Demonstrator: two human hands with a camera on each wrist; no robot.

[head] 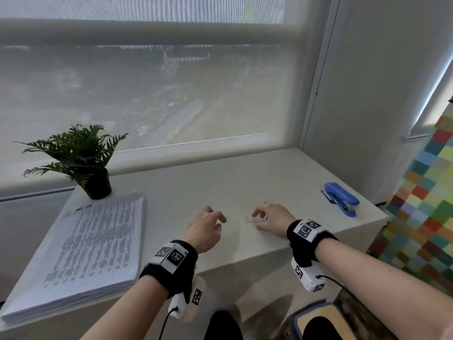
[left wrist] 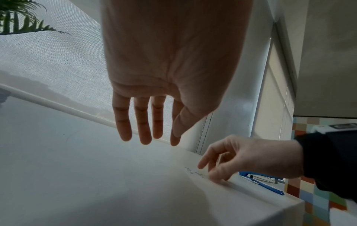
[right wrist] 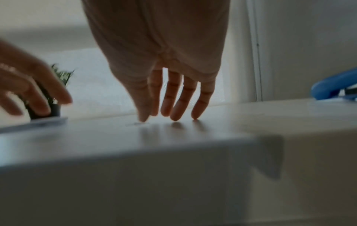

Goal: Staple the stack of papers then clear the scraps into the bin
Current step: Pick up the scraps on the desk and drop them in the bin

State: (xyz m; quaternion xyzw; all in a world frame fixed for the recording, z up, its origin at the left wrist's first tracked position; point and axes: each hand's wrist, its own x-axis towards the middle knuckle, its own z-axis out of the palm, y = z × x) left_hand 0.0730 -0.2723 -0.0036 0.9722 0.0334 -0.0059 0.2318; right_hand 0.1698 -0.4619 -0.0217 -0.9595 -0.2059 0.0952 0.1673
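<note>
1. Both forearms, each with a black wristband carrying white tagged blocks, reach forward over the pale white surface (head: 257, 177).
2. Right hand (head: 270, 217) rests its fingertips on the surface, grip loosely spread and holding nothing; its thumb tip touches down at the small thin metal scraps (head: 248, 219).
3. Left hand (head: 204, 229) hovers above the surface just left of those scraps, fingers straight and relaxed, empty.
4. Far right of the right hand, near the surface's edge, lies the blue plastic stapler (head: 342, 198).
5. Well left of the left hand sits the thick stack of printed white papers (head: 81, 251); beyond it stands a green fern in a dark pot (head: 81, 158).
</note>
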